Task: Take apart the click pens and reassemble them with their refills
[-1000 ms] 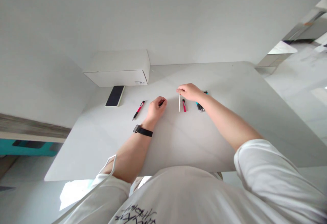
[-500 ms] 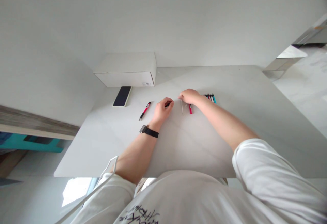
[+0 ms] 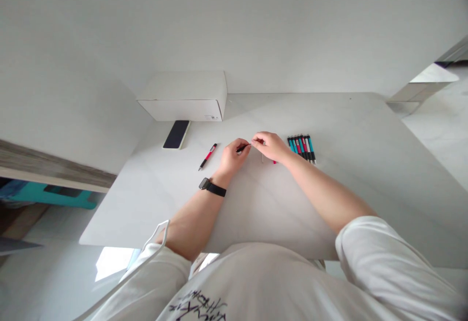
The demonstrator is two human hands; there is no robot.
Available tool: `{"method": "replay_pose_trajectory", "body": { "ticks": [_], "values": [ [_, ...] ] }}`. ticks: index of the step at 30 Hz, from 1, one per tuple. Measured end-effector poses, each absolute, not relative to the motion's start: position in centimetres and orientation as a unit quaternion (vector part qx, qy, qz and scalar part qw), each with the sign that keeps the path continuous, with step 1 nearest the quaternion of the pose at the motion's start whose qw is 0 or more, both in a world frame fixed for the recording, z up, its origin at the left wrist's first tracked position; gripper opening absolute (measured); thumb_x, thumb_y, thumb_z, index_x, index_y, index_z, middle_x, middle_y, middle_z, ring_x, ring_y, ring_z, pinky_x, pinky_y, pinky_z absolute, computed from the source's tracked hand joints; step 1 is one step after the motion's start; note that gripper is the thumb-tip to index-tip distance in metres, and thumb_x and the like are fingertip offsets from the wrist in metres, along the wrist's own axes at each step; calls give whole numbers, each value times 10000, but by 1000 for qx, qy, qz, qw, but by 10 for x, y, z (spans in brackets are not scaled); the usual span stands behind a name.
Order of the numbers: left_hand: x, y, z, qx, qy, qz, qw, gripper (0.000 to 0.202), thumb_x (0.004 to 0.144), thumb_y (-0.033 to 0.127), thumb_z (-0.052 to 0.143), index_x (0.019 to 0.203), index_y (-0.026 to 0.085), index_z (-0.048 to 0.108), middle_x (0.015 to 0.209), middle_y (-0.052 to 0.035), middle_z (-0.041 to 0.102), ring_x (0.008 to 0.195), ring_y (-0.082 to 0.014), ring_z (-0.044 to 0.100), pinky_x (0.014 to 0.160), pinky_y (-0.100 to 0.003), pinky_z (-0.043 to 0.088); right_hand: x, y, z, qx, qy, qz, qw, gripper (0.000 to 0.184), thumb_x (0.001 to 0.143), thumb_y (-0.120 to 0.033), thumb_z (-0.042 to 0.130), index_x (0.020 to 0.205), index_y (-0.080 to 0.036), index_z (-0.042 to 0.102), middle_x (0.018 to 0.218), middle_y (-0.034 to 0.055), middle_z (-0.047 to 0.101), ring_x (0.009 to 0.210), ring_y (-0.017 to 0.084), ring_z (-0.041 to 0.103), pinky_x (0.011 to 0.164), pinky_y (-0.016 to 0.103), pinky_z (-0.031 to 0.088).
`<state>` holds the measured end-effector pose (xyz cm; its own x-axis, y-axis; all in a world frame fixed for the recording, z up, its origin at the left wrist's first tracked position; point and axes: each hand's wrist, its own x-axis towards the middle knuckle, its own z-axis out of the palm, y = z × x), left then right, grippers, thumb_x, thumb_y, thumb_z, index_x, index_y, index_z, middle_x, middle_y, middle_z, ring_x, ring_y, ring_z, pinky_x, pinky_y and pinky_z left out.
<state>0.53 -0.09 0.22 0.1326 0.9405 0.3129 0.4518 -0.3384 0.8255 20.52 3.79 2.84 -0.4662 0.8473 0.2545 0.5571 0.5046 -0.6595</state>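
My left hand (image 3: 233,155) rests on the white table (image 3: 340,130), fingers curled around a small dark pen part (image 3: 241,149) whose tip pokes out to the right. My right hand (image 3: 268,145) meets that tip with pinched fingertips; what it pinches is too small to make out. Under the right hand lie a thin white refill and a red pen piece (image 3: 274,162), mostly hidden. A whole red pen (image 3: 207,156) lies to the left of my left hand. A row of several teal and red pens (image 3: 302,147) sits just right of my right hand.
A white box (image 3: 185,96) stands against the wall at the back left, with a dark phone (image 3: 176,134) in front of it. The table's left edge drops to a floor with a teal object (image 3: 51,195). A black watch is on my left wrist.
My right hand has moved left from the white refill and red piece to touch the tip of the part in my left hand. The view has shifted, uncovering the row of pens.
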Motion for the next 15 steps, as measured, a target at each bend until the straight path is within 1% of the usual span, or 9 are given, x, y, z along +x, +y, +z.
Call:
{"method": "replay_pose_trajectory", "body": {
  "ticks": [5, 9, 12, 15],
  "values": [
    [5, -2, 3, 696, 514, 420, 273, 106, 969, 317, 616, 959, 226, 671, 957, -26, 752, 898, -171, 690, 869, -303, 558, 201, 35, 25, -441, -806, 274, 286, 191, 976, -372, 586, 926, -236, 710, 921, 28, 753, 843, 189, 650, 796, 298, 453],
    [4, -2, 4, 693, 508, 423, 287, 108, 972, 314, 623, 993, 231, 689, 1020, -36, 765, 945, -178, 705, 907, -318, 564, 205, 39, 25, -446, -792, 292, 299, 195, 974, -380, 594, 938, -236, 720, 914, 21, 759, 834, 189, 659, 786, 302, 464],
    [2, 1, 3, 674, 528, 429, 287, 116, 977, 314, 624, 1023, 236, 696, 1054, -41, 772, 987, -187, 712, 943, -336, 564, 215, 46, 28, -459, -788, 272, 308, 188, 973, -376, 606, 962, -239, 734, 931, 29, 760, 834, 194, 655, 790, 310, 471],
    [0, 4, 1, 657, 545, 440, 277, 143, 1002, 333, 597, 1033, 235, 696, 1040, -38, 774, 978, -180, 712, 924, -323, 565, 225, 52, 30, -458, -811, 230, 281, 161, 965, -344, 632, 958, -247, 761, 965, 41, 748, 860, 200, 650, 822, 322, 471]
  ]
}}
